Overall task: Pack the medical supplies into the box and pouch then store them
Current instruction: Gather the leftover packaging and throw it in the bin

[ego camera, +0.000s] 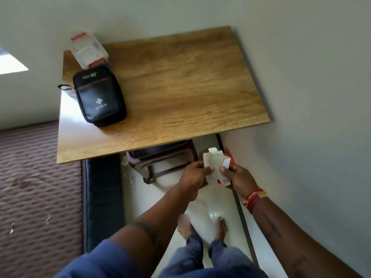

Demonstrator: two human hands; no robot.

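Now a clear plastic box (89, 50) with red ends is being kept on the far left corner of the wooden table (180, 81), and a black first aid pouch (99, 96) is being kept just near of it. Below the table's near edge, a small cardboard box (215, 167) with open flaps is being held up. It is being pinched by the left hand (195, 175) and gripped by the right hand (239, 177).

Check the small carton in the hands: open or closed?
Open. The carton's end flaps stand unfolded above it while the left hand and right hand pinch it. Contents cannot be seen.
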